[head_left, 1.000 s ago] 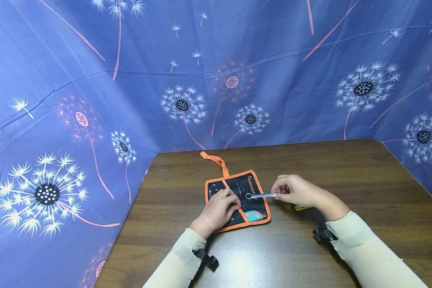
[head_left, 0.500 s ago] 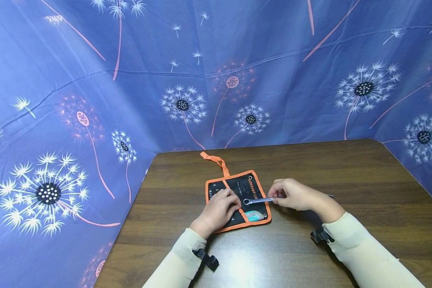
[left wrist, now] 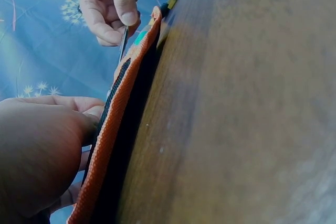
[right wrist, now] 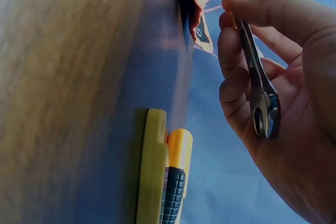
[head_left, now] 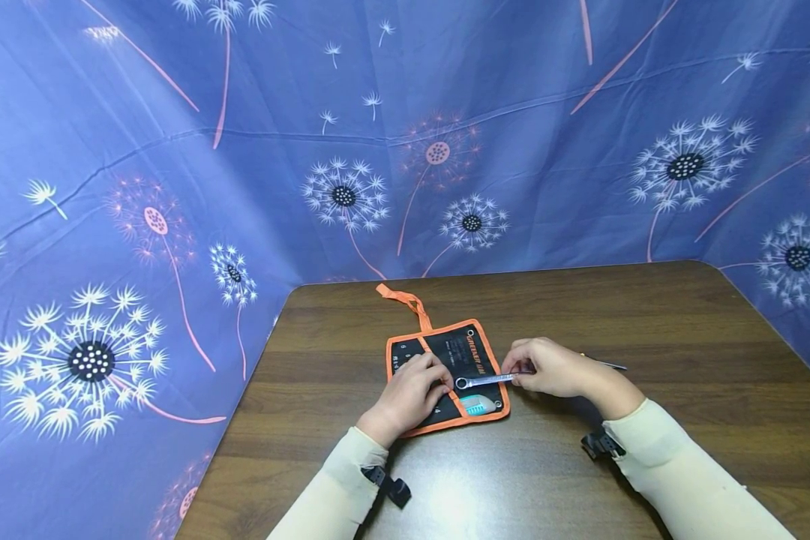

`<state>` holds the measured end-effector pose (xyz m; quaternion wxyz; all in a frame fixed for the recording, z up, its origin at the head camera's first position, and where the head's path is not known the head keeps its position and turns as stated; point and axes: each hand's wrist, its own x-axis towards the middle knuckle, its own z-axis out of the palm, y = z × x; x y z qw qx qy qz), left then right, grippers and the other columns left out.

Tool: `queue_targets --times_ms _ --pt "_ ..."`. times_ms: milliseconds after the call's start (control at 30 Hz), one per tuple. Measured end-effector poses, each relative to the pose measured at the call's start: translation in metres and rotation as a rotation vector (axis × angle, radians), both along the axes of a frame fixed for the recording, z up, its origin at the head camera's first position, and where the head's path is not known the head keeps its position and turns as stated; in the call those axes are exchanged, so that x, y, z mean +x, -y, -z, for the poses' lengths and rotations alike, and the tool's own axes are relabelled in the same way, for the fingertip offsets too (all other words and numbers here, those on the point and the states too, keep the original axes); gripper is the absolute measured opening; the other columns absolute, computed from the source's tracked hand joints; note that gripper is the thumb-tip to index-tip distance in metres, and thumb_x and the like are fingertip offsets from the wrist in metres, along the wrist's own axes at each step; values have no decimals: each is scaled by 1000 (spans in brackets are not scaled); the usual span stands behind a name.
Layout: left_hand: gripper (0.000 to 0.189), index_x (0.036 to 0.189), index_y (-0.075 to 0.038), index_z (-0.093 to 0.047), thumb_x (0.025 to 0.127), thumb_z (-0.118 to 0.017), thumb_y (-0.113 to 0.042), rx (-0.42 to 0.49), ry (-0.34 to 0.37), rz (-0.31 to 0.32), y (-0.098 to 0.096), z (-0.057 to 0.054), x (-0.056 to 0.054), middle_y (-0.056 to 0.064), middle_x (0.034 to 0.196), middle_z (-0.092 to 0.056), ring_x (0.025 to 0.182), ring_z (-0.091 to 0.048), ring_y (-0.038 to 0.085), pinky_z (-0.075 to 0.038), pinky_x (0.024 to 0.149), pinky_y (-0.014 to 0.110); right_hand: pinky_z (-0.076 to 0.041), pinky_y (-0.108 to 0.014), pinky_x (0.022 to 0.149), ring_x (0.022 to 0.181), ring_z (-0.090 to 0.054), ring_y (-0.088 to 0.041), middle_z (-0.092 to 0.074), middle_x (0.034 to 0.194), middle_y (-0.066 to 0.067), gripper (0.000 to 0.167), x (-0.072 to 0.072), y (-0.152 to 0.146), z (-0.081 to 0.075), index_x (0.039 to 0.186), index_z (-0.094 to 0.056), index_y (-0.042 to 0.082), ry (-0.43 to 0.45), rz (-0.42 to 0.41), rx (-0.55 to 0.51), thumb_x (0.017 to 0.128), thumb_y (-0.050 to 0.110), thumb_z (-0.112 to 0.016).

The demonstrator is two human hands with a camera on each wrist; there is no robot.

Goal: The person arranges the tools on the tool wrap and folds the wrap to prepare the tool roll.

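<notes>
A black tool pouch with orange trim lies unrolled on the table. My left hand rests over its pocket side, thumb and forefinger pinching the pocket's orange-edged opening. My right hand pinches a silver combination wrench by its shaft, between thumb and fingers. Its ring end points left, close to the orange pocket edge. In the right wrist view the wrench's open end sits beneath my palm. A teal-and-white tool sticks out of the pocket nearest me.
Beyond the right hand lie a yellow flat tool and a handle in orange-yellow and black. A thin metal shaft shows behind the right wrist. The pouch's orange tie trails toward the back. A patterned blue cloth hangs behind the table.
My right hand has moved slightly left and toward me, bringing the wrench's ring end lower and nearer the pocket edge. The left hand has stayed in place on the pouch.
</notes>
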<state>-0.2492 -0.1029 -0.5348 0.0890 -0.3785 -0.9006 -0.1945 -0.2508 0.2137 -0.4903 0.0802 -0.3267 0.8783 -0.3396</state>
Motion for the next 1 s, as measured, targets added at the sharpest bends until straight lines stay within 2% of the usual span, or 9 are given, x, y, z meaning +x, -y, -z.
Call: queue_targets --times_ms 633,1000 --pt "5 100 -28 -71 102 -71 -24 12 -24 26 -1 -2 0 -13 105 -56 94 -53 7 -49 82 30 -50 -28 67 78 -58 -11 -63 89 4 21 -3 5 1 101 -79 15 49 -21 45 91 -3 -75" --pt "4 100 -28 -70 102 -71 -25 2 -10 12 -1 -1 1 -14 104 -55 94 -52 6 -49 83 30 -51 -28 68 78 -58 -8 -63 89 9 18 -3 15 2 101 -80 15 10 -8 92 90 1 -76"
